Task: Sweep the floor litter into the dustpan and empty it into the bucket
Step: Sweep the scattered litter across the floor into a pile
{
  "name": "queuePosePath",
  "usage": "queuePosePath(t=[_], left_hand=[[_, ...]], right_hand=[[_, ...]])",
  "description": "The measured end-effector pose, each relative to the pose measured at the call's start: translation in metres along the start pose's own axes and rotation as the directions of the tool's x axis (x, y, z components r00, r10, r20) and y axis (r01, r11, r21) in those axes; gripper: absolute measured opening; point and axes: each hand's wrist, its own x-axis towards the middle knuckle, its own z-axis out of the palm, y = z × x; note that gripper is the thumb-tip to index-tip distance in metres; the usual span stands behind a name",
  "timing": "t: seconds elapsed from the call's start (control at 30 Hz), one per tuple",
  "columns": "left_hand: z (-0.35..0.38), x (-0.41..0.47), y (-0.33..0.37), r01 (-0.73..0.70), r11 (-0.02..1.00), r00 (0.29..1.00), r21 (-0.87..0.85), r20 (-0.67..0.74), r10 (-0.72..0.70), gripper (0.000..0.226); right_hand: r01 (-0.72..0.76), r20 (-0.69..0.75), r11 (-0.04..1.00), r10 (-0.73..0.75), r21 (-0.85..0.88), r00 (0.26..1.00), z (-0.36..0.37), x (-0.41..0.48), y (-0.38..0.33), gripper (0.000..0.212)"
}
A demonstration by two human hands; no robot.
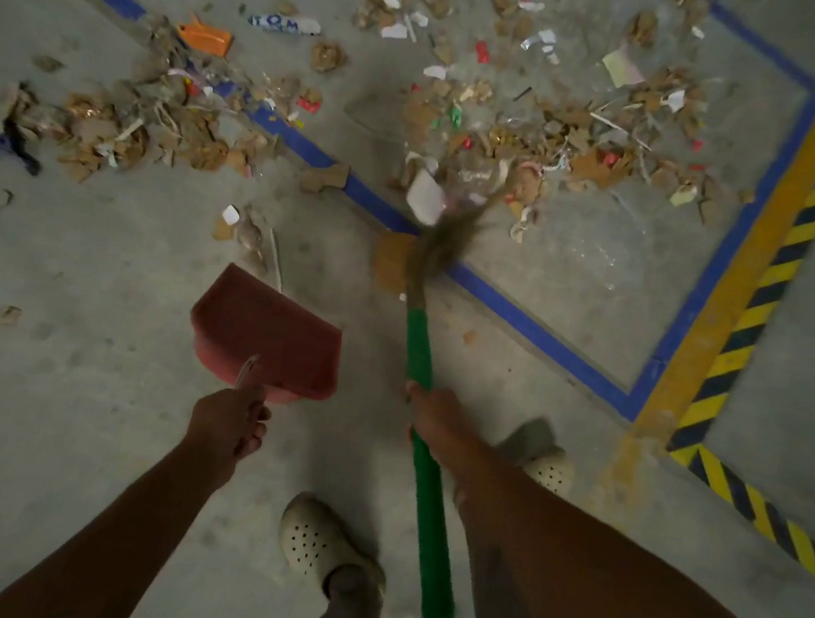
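Observation:
My left hand (230,423) grips the handle of a red dustpan (267,334), held just above the concrete floor with its mouth pointing away from me. My right hand (437,419) grips the green handle (421,445) of a broom. Its brown bristles (442,246) are blurred and lie across a blue floor line, touching a white scrap and a piece of cardboard. Litter (521,137) of cardboard bits, paper and coloured scraps is spread ahead of the broom. A second heap of litter (150,124) lies to the left. No bucket is in view.
Blue tape lines (538,326) mark a rectangle on the floor. A yellow and black hazard stripe (781,285) runs along the right. My two feet in pale perforated clogs (313,537) stand below the dustpan. An orange wrapper (205,37) lies at upper left.

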Motion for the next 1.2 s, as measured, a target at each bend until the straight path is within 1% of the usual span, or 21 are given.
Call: queuePosePath(t=[0.07,0.1,0.13,0.2,0.3,0.43,0.57,0.63,0.73,0.83,0.93,1.0,1.03,1.1,1.13,1.17,1.2], left_hand=[[-0.014,0.002,-0.006,0.000,0.999,1.000,-0.035,-0.018,-0.001,0.015],[-0.021,0.002,-0.007,-0.002,0.999,0.999,-0.042,-0.033,0.000,0.016],[-0.026,0.001,-0.008,-0.003,0.999,0.999,-0.042,-0.049,0.001,0.017],[-0.035,-0.001,-0.007,-0.011,0.999,0.997,-0.044,-0.075,0.007,0.019],[-0.039,-0.009,0.003,-0.025,0.998,0.996,-0.063,-0.087,0.020,0.018],[-0.029,-0.018,0.024,-0.068,0.996,0.994,-0.052,-0.088,0.063,0.017],[-0.003,-0.024,0.043,-0.100,0.995,0.994,-0.024,-0.046,0.099,0.021],[0.015,-0.028,0.049,-0.112,0.994,0.994,-0.018,-0.010,0.112,0.022],[0.046,-0.036,0.056,-0.134,0.991,0.989,0.008,0.059,0.133,0.021],[0.082,-0.041,0.063,-0.147,0.988,0.985,0.042,0.097,0.143,0.019],[0.119,-0.044,0.067,-0.144,0.988,0.983,0.061,0.120,0.136,0.018],[0.144,-0.044,0.069,-0.129,0.989,0.985,0.073,0.125,0.119,0.015],[0.157,-0.045,0.070,-0.120,0.989,0.986,0.080,0.126,0.110,0.014],[0.182,-0.045,0.070,-0.109,0.989,0.987,0.100,0.127,0.096,0.017],[0.194,-0.044,0.069,-0.108,0.988,0.987,0.108,0.128,0.094,0.019],[0.206,-0.044,0.069,-0.105,0.988,0.988,0.113,0.126,0.090,0.020],[0.217,-0.043,0.069,-0.098,0.988,0.989,0.115,0.123,0.084,0.019]], right_hand=[[0.116,0.027,0.981,-0.113,-0.157,0.993,0.005,0.001,-0.022,0.048],[0.177,0.026,0.953,-0.176,-0.247,0.984,0.005,-0.001,-0.033,0.050],[0.242,0.022,0.912,-0.249,-0.332,0.968,0.004,-0.003,-0.042,0.050],[0.322,0.002,0.831,-0.360,-0.453,0.933,0.002,-0.009,-0.055,0.049],[0.343,-0.055,0.791,-0.426,-0.507,0.903,-0.004,-0.017,-0.065,0.047],[0.340,-0.115,0.833,-0.427,-0.437,0.897,-0.023,-0.022,-0.064,0.048],[0.286,-0.185,0.913,-0.348,-0.291,0.919,-0.052,-0.019,-0.057,0.048],[0.250,-0.231,0.951,-0.289,-0.184,0.929,-0.070,-0.014,-0.049,0.047],[0.178,-0.315,0.984,-0.172,-0.010,0.933,-0.099,0.004,-0.035,0.053],[0.106,-0.408,0.979,-0.026,0.174,0.913,-0.125,0.031,-0.015,0.061],[0.019,-0.443,0.923,0.167,0.385,0.881,-0.155,0.061,0.011,0.065],[-0.042,-0.416,0.848,0.303,0.529,0.858,-0.181,0.067,0.021,0.060],[-0.084,-0.365,0.799,0.361,0.595,0.858,-0.195,0.071,0.026,0.054],[-0.164,-0.243,0.713,0.432,0.682,0.869,-0.220,0.080,0.037,0.043],[-0.206,-0.188,0.691,0.449,0.693,0.873,-0.229,0.087,0.042,0.043],[-0.245,-0.152,0.694,0.457,0.677,0.876,-0.237,0.094,0.048,0.043],[-0.276,-0.133,0.724,0.452,0.632,0.882,-0.242,0.100,0.052,0.042]])
